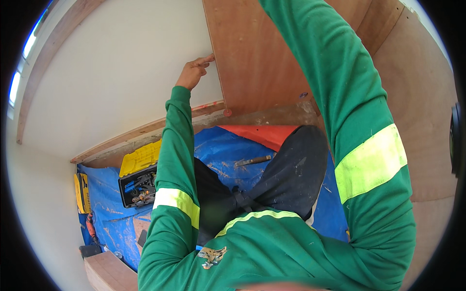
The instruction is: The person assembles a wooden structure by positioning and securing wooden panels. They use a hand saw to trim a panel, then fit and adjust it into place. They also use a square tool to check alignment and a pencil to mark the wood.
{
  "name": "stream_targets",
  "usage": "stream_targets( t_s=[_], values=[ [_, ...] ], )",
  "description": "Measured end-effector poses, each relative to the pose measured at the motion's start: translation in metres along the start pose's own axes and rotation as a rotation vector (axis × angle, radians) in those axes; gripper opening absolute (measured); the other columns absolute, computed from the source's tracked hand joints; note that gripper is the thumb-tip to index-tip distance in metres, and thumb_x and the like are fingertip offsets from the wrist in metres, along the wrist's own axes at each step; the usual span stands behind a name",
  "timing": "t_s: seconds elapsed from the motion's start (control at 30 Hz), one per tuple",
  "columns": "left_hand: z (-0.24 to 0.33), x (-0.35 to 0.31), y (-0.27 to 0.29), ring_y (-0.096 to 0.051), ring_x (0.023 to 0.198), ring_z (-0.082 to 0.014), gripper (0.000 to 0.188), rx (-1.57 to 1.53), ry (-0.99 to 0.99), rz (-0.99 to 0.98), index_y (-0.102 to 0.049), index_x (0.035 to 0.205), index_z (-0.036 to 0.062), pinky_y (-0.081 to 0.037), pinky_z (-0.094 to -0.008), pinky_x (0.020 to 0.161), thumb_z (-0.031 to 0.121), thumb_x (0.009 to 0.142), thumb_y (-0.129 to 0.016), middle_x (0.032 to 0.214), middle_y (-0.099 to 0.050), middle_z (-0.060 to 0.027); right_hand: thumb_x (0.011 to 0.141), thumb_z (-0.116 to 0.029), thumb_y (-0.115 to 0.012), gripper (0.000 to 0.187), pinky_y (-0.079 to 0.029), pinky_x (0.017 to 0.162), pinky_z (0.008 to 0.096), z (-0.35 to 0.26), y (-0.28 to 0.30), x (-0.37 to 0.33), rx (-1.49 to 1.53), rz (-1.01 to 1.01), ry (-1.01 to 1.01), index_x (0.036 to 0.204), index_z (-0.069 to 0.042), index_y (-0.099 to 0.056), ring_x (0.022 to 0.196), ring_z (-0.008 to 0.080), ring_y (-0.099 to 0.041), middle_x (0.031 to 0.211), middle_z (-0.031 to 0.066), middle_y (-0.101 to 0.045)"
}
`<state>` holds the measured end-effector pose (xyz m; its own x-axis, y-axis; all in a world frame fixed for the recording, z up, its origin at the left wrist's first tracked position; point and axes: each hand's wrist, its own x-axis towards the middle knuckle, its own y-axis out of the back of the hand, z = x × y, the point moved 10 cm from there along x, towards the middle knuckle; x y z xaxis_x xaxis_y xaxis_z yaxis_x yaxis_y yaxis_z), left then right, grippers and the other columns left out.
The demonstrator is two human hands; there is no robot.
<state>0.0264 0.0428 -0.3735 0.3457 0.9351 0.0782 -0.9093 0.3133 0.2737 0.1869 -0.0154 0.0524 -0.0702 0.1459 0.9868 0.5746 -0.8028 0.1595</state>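
Observation:
My left hand (193,72) reaches up to the left edge of a brown plywood panel (252,58). Its index finger is stretched out and touches that edge; the other fingers are partly bent, and nothing is held in them. The panel stands against a white wall (121,68). My right arm (340,82) stretches up across the panel in its green sleeve, and its hand lies beyond the top of the picture. Between my bent legs and the wall, a hand tool with a wooden handle (253,161) lies on a blue tarp (213,145).
An opened toolbox with a yellow lid (141,159) holds several tools, left of my left arm. Farther left are a yellow case (82,194), an orange-and-black power tool (91,228) and a wooden block (111,272). A plywood wall (417,97) rises at the right.

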Motion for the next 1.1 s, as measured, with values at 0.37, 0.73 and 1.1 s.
stream_targets(
  t_s=[0.37,0.73,1.1],
  values=[
    [0.001,0.0,-0.001,-0.046,0.152,-0.0363,0.069,0.01,0.017,-0.005,-0.058,0.154,0.0061,-0.042,-0.043,0.12,-0.002,0.087,-0.046,0.157,-0.058,-0.0114,0.101,-0.033,-0.063,0.042,-0.047,0.113,0.055,-0.001,0.005,-0.003,-0.002,-0.094,-0.085,0.131,-0.003,-0.062,0.129,0.0431,-0.062,0.134,0.0255,-0.066],
    [0.002,-0.001,0.0,-0.047,0.151,-0.0354,0.07,0.036,0.015,-0.006,-0.061,0.151,0.005,-0.041,-0.0425,0.119,-0.003,0.083,-0.048,0.156,-0.059,-0.0118,0.106,-0.024,-0.054,0.03,-0.048,0.109,0.0556,0.005,-0.005,0.003,0.029,-0.016,0.016,0.125,-0.002,-0.064,0.124,0.0451,-0.063,0.126,0.0261,-0.068],
    [-0.002,0.003,0.003,-0.048,0.15,-0.0349,0.071,0.068,-0.021,-0.012,-0.061,0.151,0.0039,-0.041,-0.0404,0.118,-0.001,0.081,-0.049,0.152,-0.062,-0.0123,0.109,-0.027,-0.048,0.029,-0.054,0.096,0.0571,0.005,-0.003,0.001,-0.012,-0.024,-0.023,0.118,-0.003,-0.064,0.107,0.0492,-0.067,0.115,0.027,-0.068]
  ],
)
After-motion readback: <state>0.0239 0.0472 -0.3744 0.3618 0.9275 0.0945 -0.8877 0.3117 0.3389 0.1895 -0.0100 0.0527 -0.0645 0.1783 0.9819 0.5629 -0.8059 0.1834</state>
